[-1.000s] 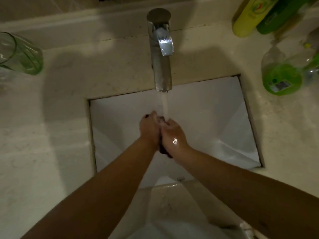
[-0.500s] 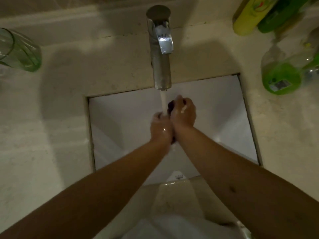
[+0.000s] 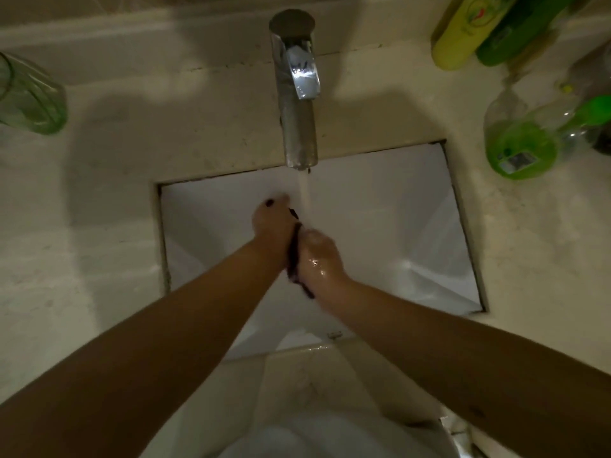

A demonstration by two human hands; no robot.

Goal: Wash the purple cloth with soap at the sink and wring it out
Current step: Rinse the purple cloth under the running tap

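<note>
STEP: I judge rinse-and-rub under running water | CLOTH: dark purple wet cloth (image 3: 293, 259) pressed between my palms above white square sink basin (image 3: 413, 226) | HANDS: left hand (image 3: 272, 228) and right hand (image 3: 319, 259) both grasping it | NEXT: twist hands opposite ways to wring, keeping it over the basin

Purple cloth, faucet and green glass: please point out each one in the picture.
purple cloth (image 3: 293, 259): head view, dark strip between the hands.
faucet (image 3: 297, 127): head view, middle of the spout.
green glass (image 3: 29, 97): head view, its side wall.
</note>
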